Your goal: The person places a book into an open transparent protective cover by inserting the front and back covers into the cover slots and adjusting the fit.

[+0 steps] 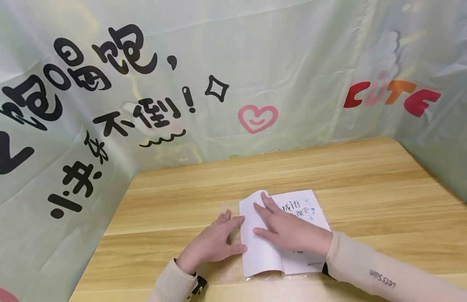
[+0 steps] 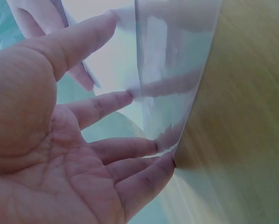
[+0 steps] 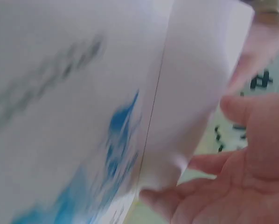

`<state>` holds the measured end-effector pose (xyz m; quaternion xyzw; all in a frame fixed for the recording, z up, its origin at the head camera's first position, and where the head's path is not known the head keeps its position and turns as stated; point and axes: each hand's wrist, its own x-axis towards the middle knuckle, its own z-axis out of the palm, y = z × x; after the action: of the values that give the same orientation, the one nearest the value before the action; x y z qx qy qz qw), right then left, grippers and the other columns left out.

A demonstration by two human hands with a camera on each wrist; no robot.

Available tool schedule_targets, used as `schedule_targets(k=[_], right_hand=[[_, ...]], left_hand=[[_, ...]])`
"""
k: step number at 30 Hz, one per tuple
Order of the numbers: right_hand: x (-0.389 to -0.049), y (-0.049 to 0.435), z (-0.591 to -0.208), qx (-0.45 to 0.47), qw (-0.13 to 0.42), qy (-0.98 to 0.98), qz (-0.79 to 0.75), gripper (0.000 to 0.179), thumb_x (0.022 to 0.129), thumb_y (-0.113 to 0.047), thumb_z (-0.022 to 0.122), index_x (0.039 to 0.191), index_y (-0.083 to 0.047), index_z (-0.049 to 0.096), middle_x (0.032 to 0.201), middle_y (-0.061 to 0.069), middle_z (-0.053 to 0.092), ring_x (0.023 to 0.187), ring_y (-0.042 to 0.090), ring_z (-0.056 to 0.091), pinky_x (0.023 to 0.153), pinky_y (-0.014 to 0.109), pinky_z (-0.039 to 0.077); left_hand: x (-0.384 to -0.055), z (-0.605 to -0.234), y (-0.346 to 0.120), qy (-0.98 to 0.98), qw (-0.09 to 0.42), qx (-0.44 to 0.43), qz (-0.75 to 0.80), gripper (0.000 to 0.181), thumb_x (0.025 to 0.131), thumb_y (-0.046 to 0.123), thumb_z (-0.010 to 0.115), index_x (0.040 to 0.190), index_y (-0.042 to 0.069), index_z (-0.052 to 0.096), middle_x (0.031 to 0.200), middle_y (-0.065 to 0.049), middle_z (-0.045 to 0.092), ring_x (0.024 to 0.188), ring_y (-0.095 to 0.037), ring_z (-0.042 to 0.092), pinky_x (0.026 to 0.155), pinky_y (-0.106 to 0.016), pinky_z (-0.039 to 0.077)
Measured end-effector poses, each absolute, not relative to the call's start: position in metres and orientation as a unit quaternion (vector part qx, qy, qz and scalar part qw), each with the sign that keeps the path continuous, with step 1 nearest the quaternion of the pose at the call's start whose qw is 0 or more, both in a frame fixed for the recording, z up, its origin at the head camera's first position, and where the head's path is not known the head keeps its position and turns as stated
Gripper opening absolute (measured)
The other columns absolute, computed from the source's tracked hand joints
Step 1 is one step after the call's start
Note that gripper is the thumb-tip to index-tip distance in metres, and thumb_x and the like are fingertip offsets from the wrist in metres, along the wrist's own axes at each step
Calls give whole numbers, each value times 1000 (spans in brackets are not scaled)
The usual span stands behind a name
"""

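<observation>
A thin book lies open on the table. Its right-hand page carries a printed title with Chinese characters and blue artwork, which blurs in the right wrist view. A blank white leaf bows up on the left. Straight, spread fingers of my right hand rest on this leaf, with the forearm crossing the title page. My left hand is at the leaf's left edge, thumb and index fingertips right against it. Under those fingers, a clear plastic sheet sticks out beyond the leaf; its surface mirrors the fingers in the left wrist view.
The wood-grain table extends around the book. A pale printed curtain with black characters, a pink heart and the word CUTE hangs behind and along the sides. Both forearms wear light sleeves and dark wristbands.
</observation>
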<state>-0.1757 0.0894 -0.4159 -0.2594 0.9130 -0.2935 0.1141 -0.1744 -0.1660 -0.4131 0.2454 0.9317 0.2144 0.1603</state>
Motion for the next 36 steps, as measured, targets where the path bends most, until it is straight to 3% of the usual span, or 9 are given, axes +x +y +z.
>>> schedule_targets(k=[7,14,23,36], right_hand=[[-185,125,-413,-280,188,879,-338,100,102,-58,66,172,-6,17,179,25,5,163,48,23,128,68,27],[-188,133,-416,-291,198,881,-317,114,92,-61,78,173,-8,16,180,17,14,162,42,31,128,65,32],[-191,136,-418,-306,186,882,-307,117,90,-63,78,172,-4,18,179,13,22,162,37,34,127,62,34],[-190,136,-419,-317,172,882,-302,114,91,-61,78,170,-2,22,178,18,25,161,40,35,126,63,35]], left_hand=[[-172,-414,-166,932,162,237,222,82,94,45,81,161,12,49,169,-36,31,159,-55,31,120,-75,38],[-168,-416,-165,939,138,234,212,82,91,47,84,158,13,52,167,-37,36,156,-55,37,114,-75,45],[-167,-417,-165,946,127,223,197,84,89,49,85,158,13,52,167,-35,38,155,-55,38,113,-74,46],[-166,-417,-171,944,149,205,211,90,89,55,83,161,15,49,171,-36,28,159,-53,31,112,-77,45]])
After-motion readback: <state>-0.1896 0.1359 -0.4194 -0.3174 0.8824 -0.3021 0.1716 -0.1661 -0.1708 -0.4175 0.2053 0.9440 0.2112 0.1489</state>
